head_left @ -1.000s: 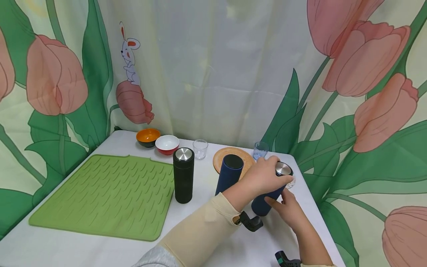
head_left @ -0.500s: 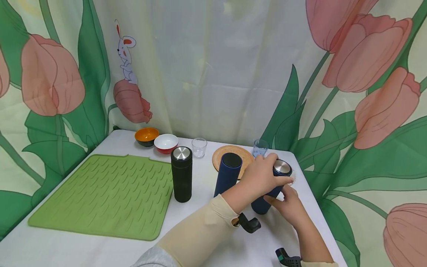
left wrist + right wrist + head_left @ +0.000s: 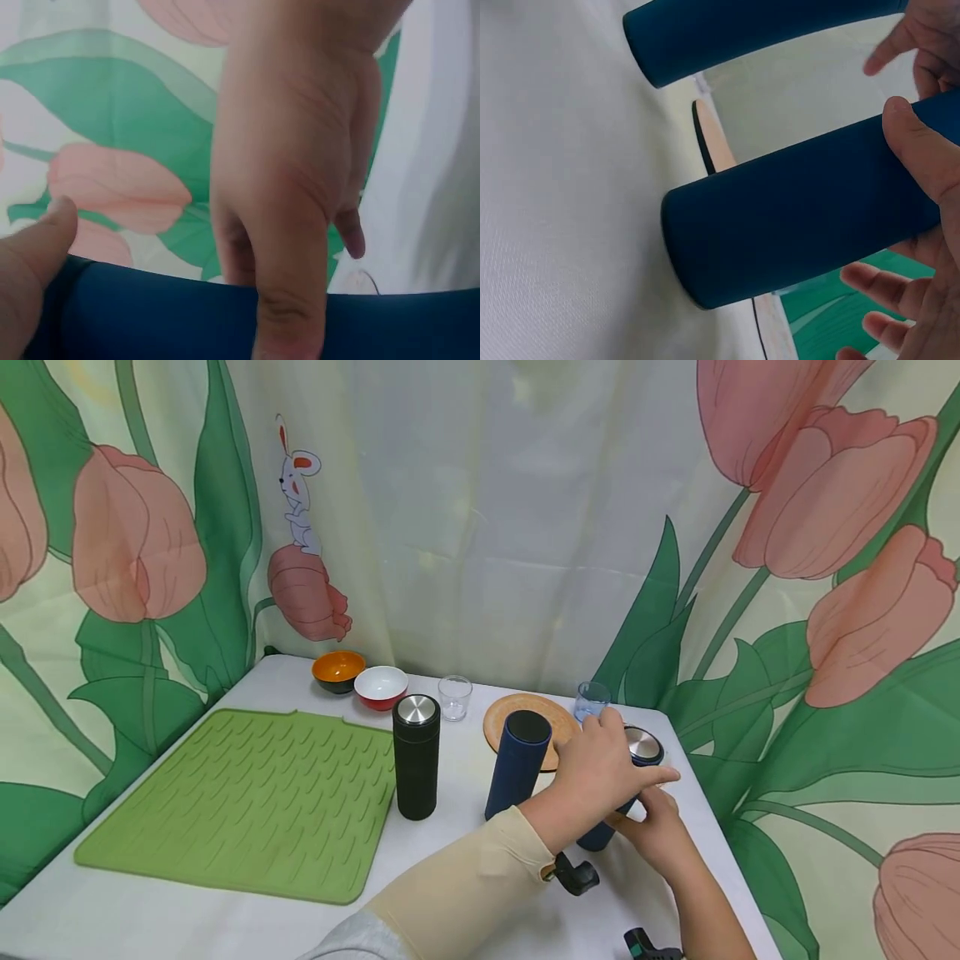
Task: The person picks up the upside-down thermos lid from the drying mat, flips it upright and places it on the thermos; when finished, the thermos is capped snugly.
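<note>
A dark blue thermos with a silver-topped lid [image 3: 643,744] stands leaning at the right of the table. My left hand [image 3: 596,770] wraps round its upper part, just under the lid, thumb stretched across the front; its fingertips are hidden behind. Lower on the body, my right hand [image 3: 662,831] holds the same thermos [image 3: 802,214]. In the right wrist view the right thumb [image 3: 915,142] lies along the blue side, and several fingers spread below. A second blue thermos [image 3: 517,768] with a dark top stands just left of my hands.
Left of these stands a black thermos [image 3: 417,768] beside a green mat [image 3: 247,806]. Along the back are an orange bowl [image 3: 339,668], a white-and-red bowl [image 3: 381,685], a clear glass [image 3: 454,697], a round wooden board [image 3: 498,714] and a bluish glass [image 3: 592,697].
My left thumb has slid outward past the thermos's right side, and the hand covers more of the upper body. My right hand keeps its hold. The head view has shifted slightly.
</note>
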